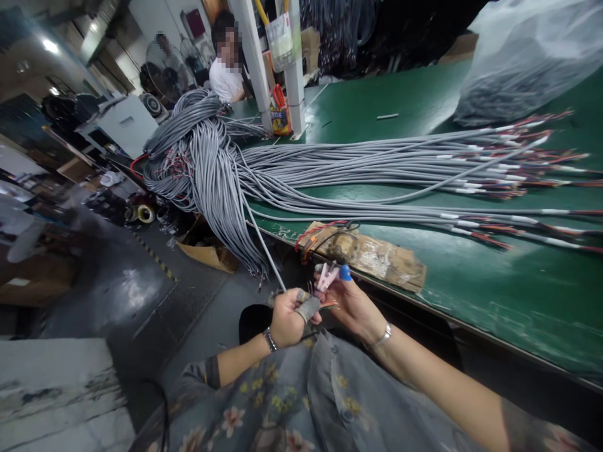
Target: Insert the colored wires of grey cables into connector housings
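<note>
My left hand (288, 317) is closed around the end of a single grey cable (264, 246) that runs up to the cable bundle; a grey finger cover sits on one finger. My right hand (349, 304) is closed on a small pink-handled tool (326, 277) right at the cable's stripped end, where thin red and orange wires (328, 304) stick out. A blue cap covers one right fingertip. Both hands meet just below the front edge of the green table (494, 295), above my lap.
A large bundle of grey cables (301, 169) lies across the table and hangs over its left end. A worn cardboard piece (377, 257) lies near the edge. A plastic bag (522, 63) sits far right. A person in white (226, 72) sits far back.
</note>
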Demonstrator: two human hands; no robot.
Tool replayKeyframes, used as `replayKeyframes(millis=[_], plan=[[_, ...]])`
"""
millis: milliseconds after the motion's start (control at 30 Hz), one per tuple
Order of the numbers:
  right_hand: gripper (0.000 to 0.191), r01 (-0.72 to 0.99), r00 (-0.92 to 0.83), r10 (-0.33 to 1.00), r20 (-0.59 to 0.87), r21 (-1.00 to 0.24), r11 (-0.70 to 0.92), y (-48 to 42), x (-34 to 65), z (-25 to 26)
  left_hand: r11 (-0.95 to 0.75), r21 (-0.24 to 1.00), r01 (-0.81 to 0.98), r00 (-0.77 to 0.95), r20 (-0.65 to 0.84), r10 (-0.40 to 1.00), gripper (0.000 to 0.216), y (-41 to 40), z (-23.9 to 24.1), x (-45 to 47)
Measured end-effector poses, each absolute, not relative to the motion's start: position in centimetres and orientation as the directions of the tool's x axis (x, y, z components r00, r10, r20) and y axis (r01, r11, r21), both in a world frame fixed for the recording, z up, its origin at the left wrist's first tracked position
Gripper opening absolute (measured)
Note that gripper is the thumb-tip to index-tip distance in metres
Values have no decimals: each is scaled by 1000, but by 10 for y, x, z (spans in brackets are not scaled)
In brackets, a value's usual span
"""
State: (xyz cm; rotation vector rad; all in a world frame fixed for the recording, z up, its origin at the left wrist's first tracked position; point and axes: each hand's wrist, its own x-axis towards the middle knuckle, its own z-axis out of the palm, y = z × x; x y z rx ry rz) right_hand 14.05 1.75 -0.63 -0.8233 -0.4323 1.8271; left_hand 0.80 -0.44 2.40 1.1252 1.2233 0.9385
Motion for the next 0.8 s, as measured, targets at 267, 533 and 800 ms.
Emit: replayKeyframes(millis=[267,533,800], plan=[[43,-705,-287,913,-291,-582,-406,17,146,-1,153,988,-15,127,-150,981,45,-12,21,0],[51,-539,-41,978,-204,-820,-193,16,144,-6,126,990,-63,68,-122,990,44,-5,19,10],[53,-609,-241,943,-231,-721,-332,21,142,-8,162,986,-32,60,-160,985,48,-2,19,12]])
